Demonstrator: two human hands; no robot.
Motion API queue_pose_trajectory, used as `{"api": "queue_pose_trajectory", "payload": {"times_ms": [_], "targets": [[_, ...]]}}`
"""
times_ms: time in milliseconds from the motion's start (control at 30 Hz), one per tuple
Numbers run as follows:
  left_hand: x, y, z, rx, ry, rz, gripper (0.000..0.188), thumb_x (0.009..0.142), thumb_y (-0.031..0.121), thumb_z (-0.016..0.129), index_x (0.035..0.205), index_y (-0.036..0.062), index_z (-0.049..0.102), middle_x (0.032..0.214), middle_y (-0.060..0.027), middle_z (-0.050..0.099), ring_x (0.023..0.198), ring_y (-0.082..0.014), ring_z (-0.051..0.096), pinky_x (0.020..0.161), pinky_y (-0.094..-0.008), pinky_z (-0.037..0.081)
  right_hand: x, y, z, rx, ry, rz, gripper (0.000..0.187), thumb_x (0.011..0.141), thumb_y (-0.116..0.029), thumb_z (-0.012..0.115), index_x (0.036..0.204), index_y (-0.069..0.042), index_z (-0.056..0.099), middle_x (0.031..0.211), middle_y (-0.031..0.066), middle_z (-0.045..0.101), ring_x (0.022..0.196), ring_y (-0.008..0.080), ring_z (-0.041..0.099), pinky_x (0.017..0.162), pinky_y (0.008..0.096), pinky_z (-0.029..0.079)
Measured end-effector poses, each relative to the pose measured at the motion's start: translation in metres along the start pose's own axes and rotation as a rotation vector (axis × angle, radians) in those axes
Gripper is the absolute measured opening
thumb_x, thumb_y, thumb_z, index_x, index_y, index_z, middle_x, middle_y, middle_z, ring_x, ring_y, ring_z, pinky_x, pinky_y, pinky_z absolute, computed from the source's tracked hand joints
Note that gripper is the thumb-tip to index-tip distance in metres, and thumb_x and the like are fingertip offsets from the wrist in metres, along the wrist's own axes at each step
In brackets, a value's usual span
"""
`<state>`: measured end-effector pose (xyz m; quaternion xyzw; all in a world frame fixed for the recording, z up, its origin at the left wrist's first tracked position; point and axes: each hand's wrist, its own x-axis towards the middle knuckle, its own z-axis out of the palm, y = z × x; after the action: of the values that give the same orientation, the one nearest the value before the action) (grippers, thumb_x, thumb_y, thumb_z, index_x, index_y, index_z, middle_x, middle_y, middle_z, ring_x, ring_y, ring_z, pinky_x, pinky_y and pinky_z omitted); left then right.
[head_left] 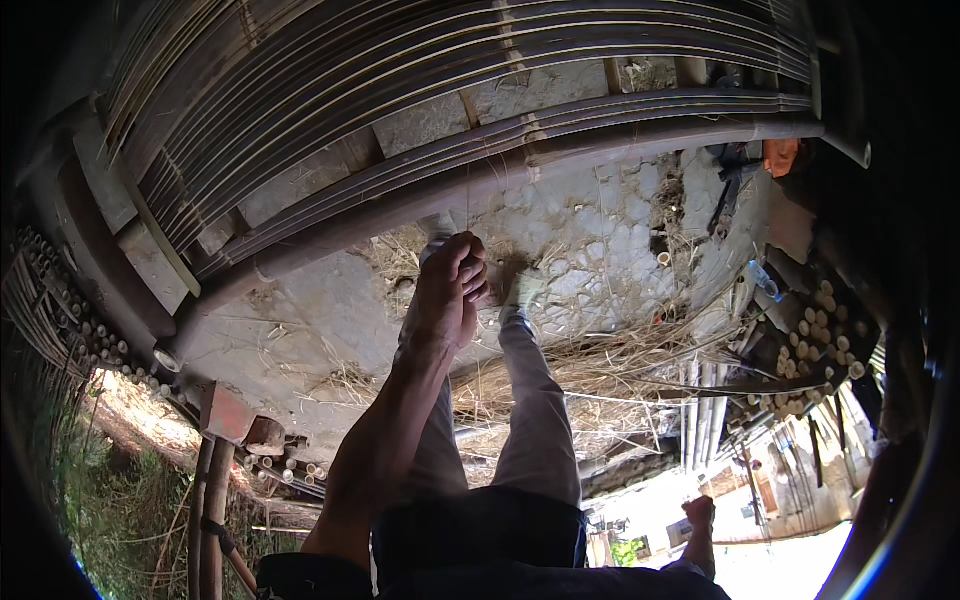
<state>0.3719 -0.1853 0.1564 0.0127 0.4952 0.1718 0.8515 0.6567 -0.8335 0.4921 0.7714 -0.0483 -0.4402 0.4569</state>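
Observation:
My left hand (455,290) is held out in front of me, fingers curled into a fist. A thin strand (468,205), like cord or wire, runs from the fist up to a dark bamboo pole (400,205). That pole forms the near edge of a bamboo frame with long thin slats (370,85); lighter bindings cross the slats at intervals. Far out at the lower right, my right hand (700,512) is raised away from the frame, its fingers closed. Whatever it may hold is too small to make out.
My feet stand on cracked ground (600,240) below the frame. Loose straw (600,370) lies behind them. Stacked cut bamboo poles (815,345) are at the right, near a plastic bottle (764,280) and an orange object (781,156). Wooden posts (213,500) stand at the lower left.

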Motion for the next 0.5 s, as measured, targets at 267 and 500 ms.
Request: {"api": "queue_pose_trajectory", "payload": {"times_ms": [267,500], "targets": [[-0.145,-0.185,0.069,1.382,-0.556,0.404,0.009,0.085,0.013,0.061,0.08,0.0064,0.057,0.07,-0.0118,0.059,0.068,-0.0299,0.062,0.063,-0.0422,0.049,0.044,-0.262,-0.057,0.744,-0.084,-0.662,0.059,0.081,-0.04,0.07,0.125,-0.003,0.057,0.113,0.0163,0.066,0.106,0.0271,0.063,0.09,0.0386,0.05],[-0.25,-0.371,0.023,1.589,-1.2,0.037,0.015,0.09,0.013,0.05,0.084,0.0083,0.064,0.085,-0.0095,0.066,0.083,-0.019,0.063,0.077,-0.034,0.047,-0.058,-0.391,-0.13,1.215,-0.899,-1.26,0.036,0.095,-0.035,0.057,0.108,-0.002,0.06,0.083,0.0054,0.06,0.068,0.0128,0.057,0.061,0.0273,0.045]]}}
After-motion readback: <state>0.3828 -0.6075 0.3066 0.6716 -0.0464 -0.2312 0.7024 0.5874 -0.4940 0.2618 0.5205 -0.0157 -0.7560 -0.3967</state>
